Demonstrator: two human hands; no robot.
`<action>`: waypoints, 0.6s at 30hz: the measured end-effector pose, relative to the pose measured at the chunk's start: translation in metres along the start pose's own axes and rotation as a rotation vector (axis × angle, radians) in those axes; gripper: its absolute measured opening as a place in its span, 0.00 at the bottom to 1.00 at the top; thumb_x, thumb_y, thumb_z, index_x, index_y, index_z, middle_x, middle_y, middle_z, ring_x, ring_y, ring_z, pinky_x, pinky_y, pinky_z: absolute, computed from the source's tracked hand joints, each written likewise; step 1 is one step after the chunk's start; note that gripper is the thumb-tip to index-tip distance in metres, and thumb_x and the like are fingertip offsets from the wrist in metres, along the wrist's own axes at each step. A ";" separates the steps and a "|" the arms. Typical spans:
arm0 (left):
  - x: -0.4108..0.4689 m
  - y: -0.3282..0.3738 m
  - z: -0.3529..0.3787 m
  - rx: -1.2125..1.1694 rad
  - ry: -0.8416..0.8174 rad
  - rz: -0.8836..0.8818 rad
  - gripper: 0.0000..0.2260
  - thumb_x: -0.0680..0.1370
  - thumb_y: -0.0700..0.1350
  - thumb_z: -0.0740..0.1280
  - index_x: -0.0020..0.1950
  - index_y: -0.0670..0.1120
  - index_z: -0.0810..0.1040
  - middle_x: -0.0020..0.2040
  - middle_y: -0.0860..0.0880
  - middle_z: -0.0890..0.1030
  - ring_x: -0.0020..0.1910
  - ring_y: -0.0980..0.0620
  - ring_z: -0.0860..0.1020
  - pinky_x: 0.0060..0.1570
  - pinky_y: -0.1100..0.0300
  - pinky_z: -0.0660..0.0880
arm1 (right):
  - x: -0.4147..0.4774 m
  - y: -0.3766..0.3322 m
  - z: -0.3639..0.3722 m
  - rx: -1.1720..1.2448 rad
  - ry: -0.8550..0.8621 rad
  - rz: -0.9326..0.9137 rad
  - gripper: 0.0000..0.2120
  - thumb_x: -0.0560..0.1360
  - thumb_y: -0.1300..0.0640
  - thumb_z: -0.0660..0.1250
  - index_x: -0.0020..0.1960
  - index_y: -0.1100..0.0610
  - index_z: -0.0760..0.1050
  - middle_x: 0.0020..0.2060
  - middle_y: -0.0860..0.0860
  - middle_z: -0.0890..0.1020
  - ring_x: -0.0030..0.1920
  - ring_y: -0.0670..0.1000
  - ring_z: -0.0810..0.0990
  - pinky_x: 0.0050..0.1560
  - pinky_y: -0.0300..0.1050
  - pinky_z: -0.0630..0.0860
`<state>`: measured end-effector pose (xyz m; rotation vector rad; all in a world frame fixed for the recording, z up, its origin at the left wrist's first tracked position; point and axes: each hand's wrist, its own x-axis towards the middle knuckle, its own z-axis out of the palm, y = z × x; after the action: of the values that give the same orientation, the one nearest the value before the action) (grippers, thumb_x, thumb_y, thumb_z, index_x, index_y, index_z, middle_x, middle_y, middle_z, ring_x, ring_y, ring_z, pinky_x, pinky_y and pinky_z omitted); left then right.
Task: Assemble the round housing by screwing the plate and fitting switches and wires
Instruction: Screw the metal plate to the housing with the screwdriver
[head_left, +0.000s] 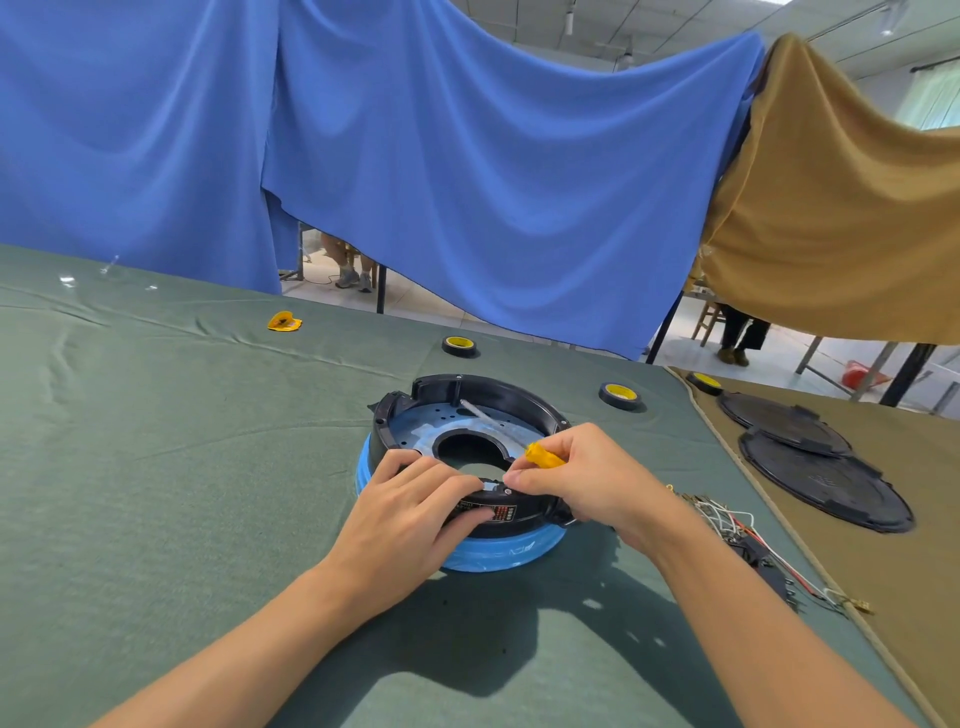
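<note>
The round black housing (483, 391), with blue film around its lower rim, sits on the green cloth in front of me. A blue-filmed metal plate (415, 426) with a centre hole lies inside it. My left hand (415, 512) rests on the near wall of the housing, its fingers pressing by a small part at the rim. My right hand (571, 478) grips an orange-handled screwdriver (543, 457) and its fingertips meet the same spot on the near rim. A bundle of wires and switches (737, 530) lies to the right of the housing.
Two black round covers (826, 478) lie on the brown cloth at right. Rolls of tape (619, 396) (459, 345) (704, 382) stand behind the housing. A yellow heart-shaped item (283, 322) lies far left. Blue and brown drapes hang behind the table.
</note>
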<state>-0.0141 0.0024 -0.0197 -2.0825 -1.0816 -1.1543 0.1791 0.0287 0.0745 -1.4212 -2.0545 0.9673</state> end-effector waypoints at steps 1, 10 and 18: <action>0.000 0.000 0.000 -0.001 -0.002 0.000 0.12 0.79 0.52 0.66 0.47 0.44 0.83 0.42 0.53 0.83 0.40 0.52 0.80 0.52 0.59 0.70 | 0.000 0.000 0.001 0.005 -0.017 0.005 0.04 0.72 0.53 0.74 0.39 0.52 0.85 0.35 0.56 0.84 0.32 0.45 0.76 0.33 0.38 0.70; 0.002 0.009 -0.003 0.006 -0.029 0.021 0.13 0.77 0.51 0.68 0.54 0.42 0.83 0.49 0.49 0.82 0.46 0.48 0.80 0.53 0.54 0.72 | -0.004 0.015 0.004 0.305 0.217 0.000 0.07 0.73 0.54 0.74 0.40 0.57 0.83 0.23 0.45 0.78 0.23 0.40 0.74 0.23 0.30 0.66; 0.004 0.022 -0.004 0.046 -0.167 0.053 0.22 0.75 0.58 0.67 0.56 0.42 0.82 0.54 0.46 0.81 0.51 0.45 0.80 0.53 0.49 0.74 | -0.016 0.070 -0.037 0.567 0.722 0.223 0.13 0.78 0.53 0.66 0.41 0.62 0.76 0.18 0.49 0.66 0.20 0.46 0.62 0.25 0.41 0.61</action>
<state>0.0034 -0.0109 -0.0151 -2.1893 -1.1109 -0.9352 0.2538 0.0394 0.0455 -1.4093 -1.0187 0.8504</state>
